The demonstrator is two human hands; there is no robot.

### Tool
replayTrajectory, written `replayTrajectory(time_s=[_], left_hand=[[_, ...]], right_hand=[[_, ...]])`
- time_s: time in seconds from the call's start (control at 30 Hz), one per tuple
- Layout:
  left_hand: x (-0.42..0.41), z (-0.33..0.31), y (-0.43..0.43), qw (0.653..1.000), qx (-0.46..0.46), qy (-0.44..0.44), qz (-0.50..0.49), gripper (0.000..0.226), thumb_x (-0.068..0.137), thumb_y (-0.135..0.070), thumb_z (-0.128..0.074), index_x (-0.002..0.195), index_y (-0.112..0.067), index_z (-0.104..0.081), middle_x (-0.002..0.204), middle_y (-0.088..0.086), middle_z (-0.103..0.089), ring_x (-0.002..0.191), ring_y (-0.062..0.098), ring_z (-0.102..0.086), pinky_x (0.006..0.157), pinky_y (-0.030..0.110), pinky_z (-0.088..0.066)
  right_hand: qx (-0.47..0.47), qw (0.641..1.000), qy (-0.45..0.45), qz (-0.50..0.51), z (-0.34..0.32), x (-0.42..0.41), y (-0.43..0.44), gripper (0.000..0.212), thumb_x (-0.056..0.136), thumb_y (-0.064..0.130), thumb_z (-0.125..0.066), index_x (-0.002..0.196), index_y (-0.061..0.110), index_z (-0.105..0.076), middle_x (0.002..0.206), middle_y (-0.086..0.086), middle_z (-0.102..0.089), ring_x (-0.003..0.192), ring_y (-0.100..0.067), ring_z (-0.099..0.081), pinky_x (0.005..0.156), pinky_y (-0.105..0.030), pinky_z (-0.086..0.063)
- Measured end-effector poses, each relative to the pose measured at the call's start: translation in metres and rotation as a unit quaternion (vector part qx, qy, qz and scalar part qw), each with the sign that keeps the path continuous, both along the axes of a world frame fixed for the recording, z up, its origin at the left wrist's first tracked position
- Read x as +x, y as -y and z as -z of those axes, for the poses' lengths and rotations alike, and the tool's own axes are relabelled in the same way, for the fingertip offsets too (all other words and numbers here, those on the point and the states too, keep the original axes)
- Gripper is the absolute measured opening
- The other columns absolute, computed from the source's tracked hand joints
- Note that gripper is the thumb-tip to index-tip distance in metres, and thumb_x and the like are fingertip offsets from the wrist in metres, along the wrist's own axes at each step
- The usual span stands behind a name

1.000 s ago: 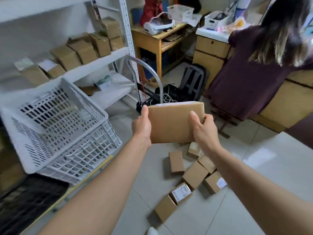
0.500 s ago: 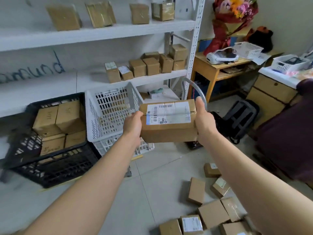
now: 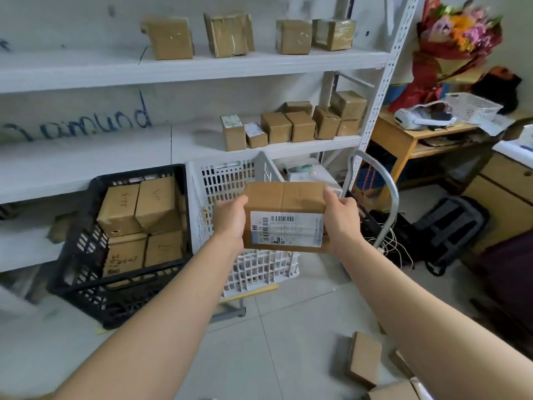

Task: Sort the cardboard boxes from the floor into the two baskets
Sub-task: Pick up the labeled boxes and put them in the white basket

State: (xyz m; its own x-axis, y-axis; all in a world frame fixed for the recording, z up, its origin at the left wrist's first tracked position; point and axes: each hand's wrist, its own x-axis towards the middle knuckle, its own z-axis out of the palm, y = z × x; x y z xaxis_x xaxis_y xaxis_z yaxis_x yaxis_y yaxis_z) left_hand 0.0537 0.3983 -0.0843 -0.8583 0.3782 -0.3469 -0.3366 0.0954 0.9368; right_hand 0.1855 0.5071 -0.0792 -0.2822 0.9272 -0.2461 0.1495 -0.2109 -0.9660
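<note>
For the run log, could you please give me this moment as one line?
left grip, right grip: hold labelled box | box: in front of white basket | black basket: contains cardboard boxes

Crate [image 3: 86,272] left of basket [image 3: 219,180]

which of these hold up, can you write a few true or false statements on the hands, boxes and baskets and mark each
1. The left hand and right hand both grip the held box. True.
2. The black basket has nothing in it. False: several packed boxes sit in it.
3. A barcode label shows on the held box. True.
4. The white basket stands left of the black basket. False: it stands to its right.
5. Loose boxes lie on the floor. True.
</note>
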Motion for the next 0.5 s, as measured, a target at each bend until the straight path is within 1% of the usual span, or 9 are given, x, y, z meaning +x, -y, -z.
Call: replayTrajectory(time_s=[0.07, 0.13, 0.17, 0.23, 0.27, 0.33, 0.4, 0.43, 0.5], left_hand=[[-0.034, 0.005, 0.002, 1.000, -0.011, 0.001, 0.005, 0.015, 0.089, -0.015, -0.054, 0.075, -0.013, -0.049, 0.084, 0.012, -0.063, 0.080, 0.027, -0.062, 0.080, 0.040, -0.049], [-0.069, 0.010, 0.004, 1.000, -0.021, 0.000, 0.010, 0.013, 0.091, -0.015, -0.052, 0.078, -0.014, -0.053, 0.084, 0.009, -0.064, 0.076, 0.025, -0.061, 0.074, 0.035, -0.047], [-0.087, 0.014, 0.005, 1.000, -0.027, 0.000, 0.015, 0.009, 0.091, -0.015, -0.052, 0.085, -0.014, -0.057, 0.090, 0.009, -0.066, 0.082, 0.025, -0.062, 0.077, 0.035, -0.048], [-0.121, 0.022, 0.006, 0.999, -0.035, 0.009, 0.019, 0.015, 0.090, -0.016, -0.052, 0.102, -0.013, -0.061, 0.107, 0.011, -0.066, 0.098, 0.027, -0.063, 0.088, 0.040, -0.049], [-0.137, 0.027, 0.007, 0.999, -0.035, 0.014, 0.021, 0.018, 0.090, -0.014, -0.052, 0.106, -0.013, -0.060, 0.110, 0.012, -0.065, 0.100, 0.027, -0.062, 0.089, 0.040, -0.049], [-0.164, 0.033, 0.007, 0.999, -0.037, 0.022, 0.025, 0.018, 0.091, -0.010, -0.050, 0.107, -0.013, -0.059, 0.107, 0.011, -0.065, 0.094, 0.025, -0.062, 0.079, 0.036, -0.049], [-0.185, 0.040, 0.005, 0.998, -0.040, 0.036, 0.037, 0.022, 0.093, -0.009, -0.048, 0.111, -0.017, -0.058, 0.107, 0.009, -0.064, 0.093, 0.024, -0.061, 0.073, 0.034, -0.047], [-0.193, 0.042, 0.004, 0.997, -0.043, 0.044, 0.042, 0.026, 0.093, -0.009, -0.047, 0.115, -0.019, -0.057, 0.111, 0.008, -0.063, 0.096, 0.024, -0.061, 0.073, 0.034, -0.047], [-0.207, 0.048, -0.001, 0.995, -0.051, 0.066, 0.054, 0.039, 0.093, -0.008, -0.046, 0.128, -0.020, -0.055, 0.122, 0.008, -0.060, 0.104, 0.025, -0.058, 0.083, 0.038, -0.049]], right_hand=[[-0.002, 1.000, 0.006, 0.011, 0.005, -0.034, 0.003, 0.025, 0.093, 0.041, -0.049, 0.098, 0.017, -0.046, 0.106, -0.008, -0.056, 0.103, -0.029, -0.058, 0.094, -0.047, -0.048], [0.005, 1.000, 0.009, 0.019, 0.007, -0.068, 0.006, 0.018, 0.093, 0.036, -0.051, 0.093, 0.018, -0.046, 0.097, -0.005, -0.056, 0.100, -0.029, -0.060, 0.093, -0.049, -0.049], [0.008, 1.000, 0.012, 0.023, 0.009, -0.085, 0.007, 0.017, 0.093, 0.033, -0.052, 0.096, 0.017, -0.046, 0.095, -0.004, -0.056, 0.099, -0.029, -0.061, 0.092, -0.049, -0.050], [0.004, 0.999, 0.029, 0.017, 0.014, -0.119, 0.008, 0.018, 0.094, 0.030, -0.052, 0.105, 0.017, -0.046, 0.094, -0.002, -0.056, 0.098, -0.027, -0.061, 0.091, -0.048, -0.051], [-0.002, 0.999, 0.040, 0.010, 0.017, -0.134, 0.009, 0.021, 0.094, 0.028, -0.052, 0.110, 0.017, -0.046, 0.096, -0.002, -0.057, 0.097, -0.026, -0.061, 0.091, -0.047, -0.051], [-0.014, 0.999, 0.047, 0.006, 0.024, -0.159, 0.011, 0.034, 0.093, 0.023, -0.051, 0.126, 0.016, -0.045, 0.097, -0.002, -0.056, 0.096, -0.024, -0.059, 0.092, -0.046, -0.050], [-0.019, 0.999, 0.049, 0.006, 0.031, -0.179, 0.011, 0.047, 0.093, 0.020, -0.051, 0.137, 0.013, -0.041, 0.106, -0.003, -0.055, 0.100, -0.023, -0.057, 0.096, -0.046, -0.048], [-0.019, 0.998, 0.052, 0.006, 0.034, -0.187, 0.009, 0.050, 0.093, 0.020, -0.051, 0.140, 0.012, -0.039, 0.112, -0.004, -0.054, 0.101, -0.022, -0.055, 0.097, -0.044, -0.047], [-0.028, 0.998, 0.059, 0.006, 0.039, -0.201, 0.002, 0.054, 0.093, 0.021, -0.051, 0.144, 0.012, -0.035, 0.119, -0.005, -0.052, 0.102, -0.020, -0.051, 0.096, -0.040, -0.045]])
